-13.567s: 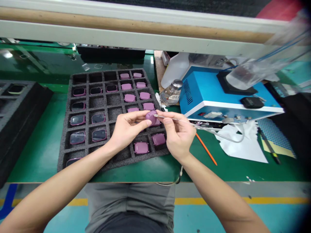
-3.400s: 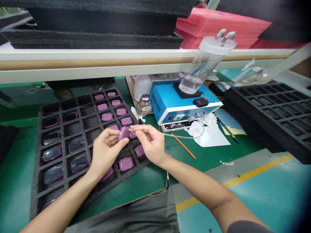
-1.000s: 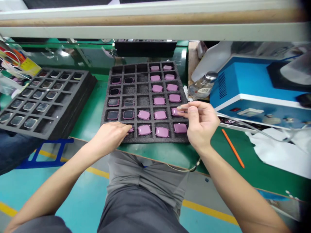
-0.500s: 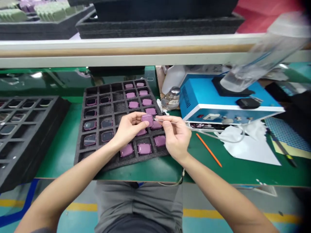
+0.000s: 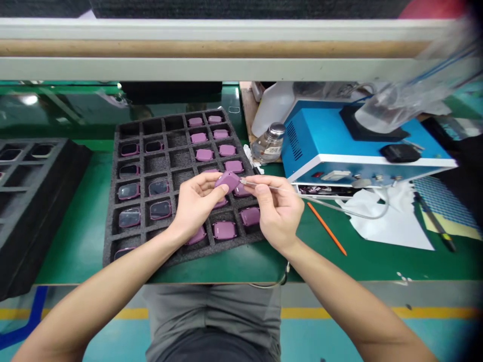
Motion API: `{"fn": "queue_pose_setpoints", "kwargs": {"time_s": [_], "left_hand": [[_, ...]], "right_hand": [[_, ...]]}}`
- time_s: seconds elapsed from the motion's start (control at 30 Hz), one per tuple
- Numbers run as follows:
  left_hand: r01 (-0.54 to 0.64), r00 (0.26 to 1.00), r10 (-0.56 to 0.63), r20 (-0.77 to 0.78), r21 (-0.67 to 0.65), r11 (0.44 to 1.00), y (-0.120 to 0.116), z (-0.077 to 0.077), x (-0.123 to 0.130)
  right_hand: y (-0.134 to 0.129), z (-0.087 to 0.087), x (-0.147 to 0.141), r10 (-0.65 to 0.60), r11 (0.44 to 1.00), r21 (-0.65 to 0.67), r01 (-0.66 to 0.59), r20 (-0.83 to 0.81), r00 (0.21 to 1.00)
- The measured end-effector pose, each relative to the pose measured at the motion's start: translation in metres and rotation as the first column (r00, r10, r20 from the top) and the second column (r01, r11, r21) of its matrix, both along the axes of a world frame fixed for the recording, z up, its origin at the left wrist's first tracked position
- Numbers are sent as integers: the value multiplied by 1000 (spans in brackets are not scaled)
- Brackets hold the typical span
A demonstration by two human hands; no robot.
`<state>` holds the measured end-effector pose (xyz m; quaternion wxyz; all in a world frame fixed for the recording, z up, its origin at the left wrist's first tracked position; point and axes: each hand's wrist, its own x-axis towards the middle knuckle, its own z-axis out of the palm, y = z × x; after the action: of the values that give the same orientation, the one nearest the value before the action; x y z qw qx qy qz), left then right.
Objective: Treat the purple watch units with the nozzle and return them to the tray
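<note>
Our left hand (image 5: 198,201) pinched a purple watch case (image 5: 226,182), our right hand (image 5: 278,211) the tube tip (image 5: 244,181). Beyond, the bottle (image 5: 267,145) bore an illegible label (image 5: 272,150); beneath them, the foam tray (image 5: 107,229) held watch units (image 5: 129,217).

Bottles and papers occupy the right side of a green workbench (image 5: 370,269).
A glass bottle (image 5: 268,146) with a silver cap stands just in front of a white plastic bottle (image 5: 272,106), while an orange stick (image 5: 326,229) lies near crumpled white paper (image 5: 392,221). Farther right, a dark pen (image 5: 433,219) rests by a blue-checked sheet (image 5: 455,203). A yellow stripe (image 5: 317,312) marks the floor below.
</note>
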<state>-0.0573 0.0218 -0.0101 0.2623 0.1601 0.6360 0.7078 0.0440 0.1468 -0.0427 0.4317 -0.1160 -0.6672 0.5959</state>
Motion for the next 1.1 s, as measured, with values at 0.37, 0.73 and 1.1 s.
{"fn": "queue_pose_setpoints", "kwargs": {"time_s": [0.37,0.73,1.1], "left_hand": [[14,1000,-14,-7,21,1000,0,3,4],[11,1000,-10,-7,44,999,0,3,5],[16,1000,-16,-14,38,999,0,5,5]], "right_hand": [[2,-1,-2,3,1000,-5,-3,-17,1000],[2,0,-2,7,1000,-17,-8,-14,1000],[2,0,-1,12,1000,-14,-12,3,1000]]}}
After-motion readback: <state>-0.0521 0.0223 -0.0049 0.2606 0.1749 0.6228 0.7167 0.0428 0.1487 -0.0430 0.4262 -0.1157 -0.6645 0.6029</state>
